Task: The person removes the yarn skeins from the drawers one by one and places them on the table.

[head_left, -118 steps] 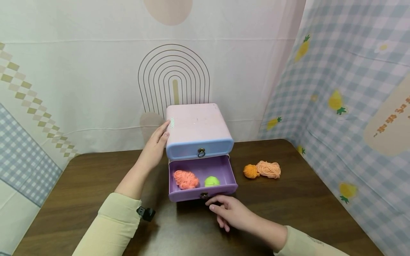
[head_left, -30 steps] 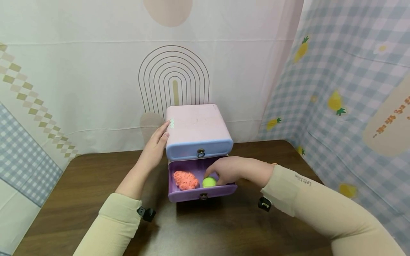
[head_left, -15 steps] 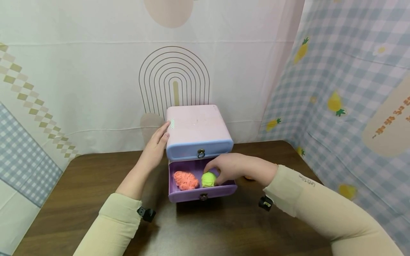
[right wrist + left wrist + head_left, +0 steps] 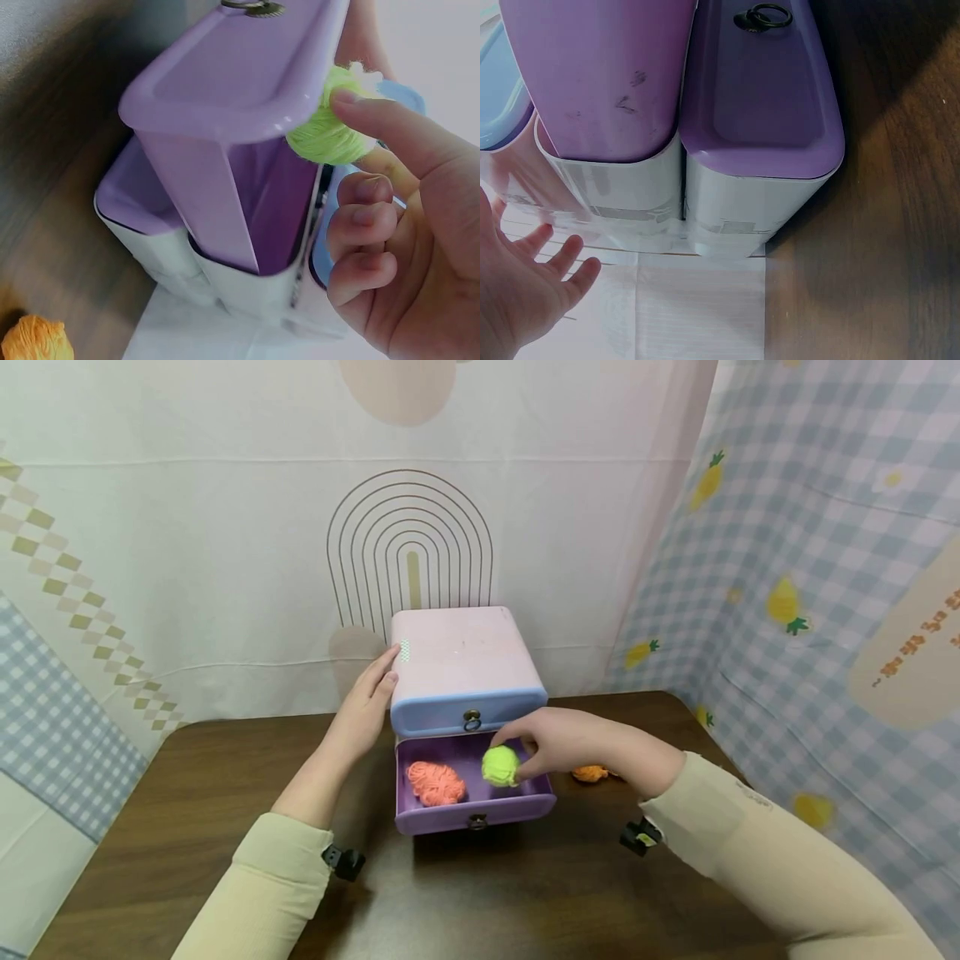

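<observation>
In the head view, the right hand (image 4: pixel 558 743) pinched a green yarn ball (image 4: pixel 500 766) between its thumb and fingers. The ball was up over the open purple drawer (image 4: pixel 442 821). A coral yarn bundle (image 4: pixel 437 783) lay inside that drawer, to the left of the ball. The left hand (image 4: pixel 360 714) was at the left side of the pink box (image 4: pixel 465 647), with its fingers loose. The blue drawer (image 4: pixel 427 717) above the purple one was pushed in, and a little ring (image 4: pixel 472 724) hung on its front. An orange yarn ball (image 4: pixel 589 773) sat on the brown table (image 4: pixel 480 893), to the right of the drawers and partly hidden by the right arm. A white cloth (image 4: pixel 225 568) with thin arches on it hung at the back.

In the left wrist view, the left hand's fingers were spread a bit, near the pink box. The open purple drawer stuck out of its white case. Next to it was another purple drawer (image 4: pixel 769 97), pushed in.

In the right wrist view, the thumb was on the green yarn ball, and three fingers were bent. The ball was by the drawer's front edge, but I could not tell if they touched.
</observation>
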The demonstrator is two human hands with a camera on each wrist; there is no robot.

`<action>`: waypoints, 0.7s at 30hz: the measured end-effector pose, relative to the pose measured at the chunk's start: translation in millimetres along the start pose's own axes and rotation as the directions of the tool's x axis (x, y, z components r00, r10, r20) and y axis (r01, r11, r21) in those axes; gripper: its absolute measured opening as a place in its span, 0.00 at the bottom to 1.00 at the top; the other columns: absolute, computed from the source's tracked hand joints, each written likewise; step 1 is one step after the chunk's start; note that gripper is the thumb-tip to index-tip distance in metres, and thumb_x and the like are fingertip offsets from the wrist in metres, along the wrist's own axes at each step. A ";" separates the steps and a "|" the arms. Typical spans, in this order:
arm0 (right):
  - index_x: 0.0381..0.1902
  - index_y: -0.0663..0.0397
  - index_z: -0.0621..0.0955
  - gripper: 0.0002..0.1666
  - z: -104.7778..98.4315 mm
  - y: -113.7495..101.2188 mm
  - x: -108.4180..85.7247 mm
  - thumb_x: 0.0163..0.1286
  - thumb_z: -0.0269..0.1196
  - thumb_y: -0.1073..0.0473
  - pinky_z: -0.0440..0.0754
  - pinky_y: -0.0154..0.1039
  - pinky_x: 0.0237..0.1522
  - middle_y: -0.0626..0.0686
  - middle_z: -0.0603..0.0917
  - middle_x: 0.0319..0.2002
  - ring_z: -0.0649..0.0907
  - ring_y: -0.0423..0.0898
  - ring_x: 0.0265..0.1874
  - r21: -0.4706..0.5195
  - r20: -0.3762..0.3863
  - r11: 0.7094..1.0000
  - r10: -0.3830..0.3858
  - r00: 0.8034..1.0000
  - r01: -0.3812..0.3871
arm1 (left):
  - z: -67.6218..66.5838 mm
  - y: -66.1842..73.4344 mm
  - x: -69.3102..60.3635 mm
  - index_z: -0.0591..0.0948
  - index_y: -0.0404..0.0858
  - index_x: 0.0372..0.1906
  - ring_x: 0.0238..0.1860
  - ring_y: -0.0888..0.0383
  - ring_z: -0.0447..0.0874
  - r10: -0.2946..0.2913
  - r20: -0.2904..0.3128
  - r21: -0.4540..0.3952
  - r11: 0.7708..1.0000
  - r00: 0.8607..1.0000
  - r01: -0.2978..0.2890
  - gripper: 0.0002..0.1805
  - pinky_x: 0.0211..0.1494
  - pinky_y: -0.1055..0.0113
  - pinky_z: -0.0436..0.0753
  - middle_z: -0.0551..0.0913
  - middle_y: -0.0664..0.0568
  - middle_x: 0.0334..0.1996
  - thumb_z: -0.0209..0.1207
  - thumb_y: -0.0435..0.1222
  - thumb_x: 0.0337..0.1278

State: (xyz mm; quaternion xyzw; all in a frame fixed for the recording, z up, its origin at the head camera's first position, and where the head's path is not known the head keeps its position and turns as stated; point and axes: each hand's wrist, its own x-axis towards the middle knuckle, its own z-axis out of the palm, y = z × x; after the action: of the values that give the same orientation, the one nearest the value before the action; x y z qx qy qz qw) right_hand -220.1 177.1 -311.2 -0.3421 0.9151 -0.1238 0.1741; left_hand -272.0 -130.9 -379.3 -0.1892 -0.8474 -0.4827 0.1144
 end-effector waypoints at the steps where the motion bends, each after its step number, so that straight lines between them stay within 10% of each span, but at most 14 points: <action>1: 0.56 0.32 0.82 0.24 -0.6 2.1 -3.0 0.61 0.72 0.51 0.69 0.35 0.25 0.41 0.73 0.20 0.70 0.37 0.20 0.015 -0.007 1.000 0.002 1.000 -0.002 | 0.4 -0.2 -0.2 0.58 0.55 0.78 0.77 0.47 0.50 -0.002 0.001 0.001 1.000 1.000 0.002 0.29 0.76 0.44 0.51 0.55 0.49 0.77 0.38 0.54 0.78; 21: 0.60 0.40 0.79 0.25 27.0 85.3 -74.0 0.66 0.69 0.54 0.72 0.37 0.17 0.47 0.73 0.21 0.70 0.40 0.15 0.364 -0.093 0.917 0.211 0.973 -0.164 | 1.2 0.7 -0.2 0.58 0.53 0.78 0.77 0.45 0.50 0.010 0.006 0.003 1.000 1.000 -0.010 0.30 0.75 0.43 0.51 0.54 0.47 0.77 0.38 0.54 0.78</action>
State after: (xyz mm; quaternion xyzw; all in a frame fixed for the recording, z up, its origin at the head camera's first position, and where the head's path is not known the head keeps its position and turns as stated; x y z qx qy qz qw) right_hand -206.8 286.4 -347.9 -0.2072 0.9157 -0.2911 0.1840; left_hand -271.6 -129.7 -379.5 -0.1948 -0.8474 -0.4805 0.1147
